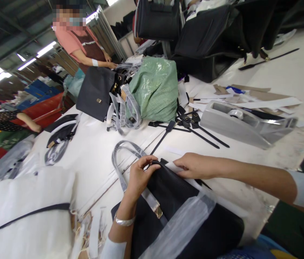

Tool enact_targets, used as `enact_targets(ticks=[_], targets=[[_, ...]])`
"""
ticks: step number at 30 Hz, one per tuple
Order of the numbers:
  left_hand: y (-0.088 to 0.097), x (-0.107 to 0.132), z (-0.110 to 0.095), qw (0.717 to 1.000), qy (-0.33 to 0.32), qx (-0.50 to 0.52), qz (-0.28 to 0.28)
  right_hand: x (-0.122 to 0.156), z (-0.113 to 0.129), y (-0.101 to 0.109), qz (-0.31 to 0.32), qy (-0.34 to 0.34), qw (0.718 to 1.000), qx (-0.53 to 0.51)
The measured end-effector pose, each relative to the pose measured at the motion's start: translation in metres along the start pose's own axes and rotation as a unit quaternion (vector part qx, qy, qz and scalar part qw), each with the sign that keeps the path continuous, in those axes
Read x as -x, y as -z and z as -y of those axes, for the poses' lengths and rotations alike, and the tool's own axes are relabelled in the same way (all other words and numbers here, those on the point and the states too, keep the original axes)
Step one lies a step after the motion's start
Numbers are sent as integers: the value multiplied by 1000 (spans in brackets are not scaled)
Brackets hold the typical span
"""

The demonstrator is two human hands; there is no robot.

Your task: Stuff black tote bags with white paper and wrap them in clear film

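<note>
A black leather handbag [173,194] lies on the white table in front of me, partly under clear plastic film [184,223]. Its handle [122,154], wrapped in clear plastic, loops out to the left. My left hand [139,174] pinches the bag's top edge, fingers closed on it. My right hand [192,165] rests on the same edge from the right, fingers curled down against the bag and a white paper strip.
A green woven sack [155,88], another black bag [96,91], loose black straps [195,129] and a grey metal form [243,124] lie further back. A person in a pink top [83,43] works across the table. White wrapping [27,212] is piled at my left.
</note>
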State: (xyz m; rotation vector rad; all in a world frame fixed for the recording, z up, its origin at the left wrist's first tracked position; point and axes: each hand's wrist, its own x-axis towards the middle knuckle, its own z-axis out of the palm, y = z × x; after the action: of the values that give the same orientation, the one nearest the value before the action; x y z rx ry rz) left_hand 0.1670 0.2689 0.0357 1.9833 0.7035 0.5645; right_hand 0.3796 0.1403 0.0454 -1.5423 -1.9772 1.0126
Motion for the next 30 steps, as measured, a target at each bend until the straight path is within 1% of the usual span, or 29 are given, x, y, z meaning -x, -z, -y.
enact_targets(ticks=[2,4,5,7,8,10,11,12,13,14,16,18,20,22,26,28,30], targets=[[-5,0,2,1000,7,-2,-17,-5,0,-1,41,-2,999,12],[-11,0,4,999,-2,-33,-31,-11,-2,-7,50,-9,999,7],[-15,1,4,997,-20,-61,-36,-13,-3,-11,41,-17,999,0],[-20,3,1,987,-79,-131,-42,-13,-7,-17,9,-41,999,-8],[-22,5,-2,979,-113,-166,-46,-9,-8,-18,-13,-56,998,-16],[-24,10,-12,959,-174,-219,-44,8,-8,-17,-78,-84,992,-54],[-24,13,-19,951,-200,-236,-29,20,-8,-15,-115,-95,986,-70],[-24,16,-26,943,-223,-247,1,35,-6,-12,-146,-106,981,-75],[-25,18,-32,935,-242,-256,42,51,-5,-9,-164,-115,977,-72],[-26,19,-39,925,-257,-265,88,69,-3,-7,-161,-125,977,-62],[-31,19,-48,903,-272,-288,167,101,2,-7,-110,-136,983,-48],[-37,15,-51,887,-279,-304,209,127,5,-13,-67,-136,987,-55],[-42,11,-48,878,-288,-307,230,141,6,-22,-60,-137,987,-52],[-45,7,-43,875,-299,-300,236,145,5,-31,-72,-134,988,-40],[-44,5,-37,876,-311,-300,215,138,1,-40,-105,-78,991,8],[-44,4,-36,871,-316,-305,220,133,0,-45,-121,-55,991,30],[-45,3,-34,868,-330,-297,221,130,1,-52,-143,-47,988,38]])
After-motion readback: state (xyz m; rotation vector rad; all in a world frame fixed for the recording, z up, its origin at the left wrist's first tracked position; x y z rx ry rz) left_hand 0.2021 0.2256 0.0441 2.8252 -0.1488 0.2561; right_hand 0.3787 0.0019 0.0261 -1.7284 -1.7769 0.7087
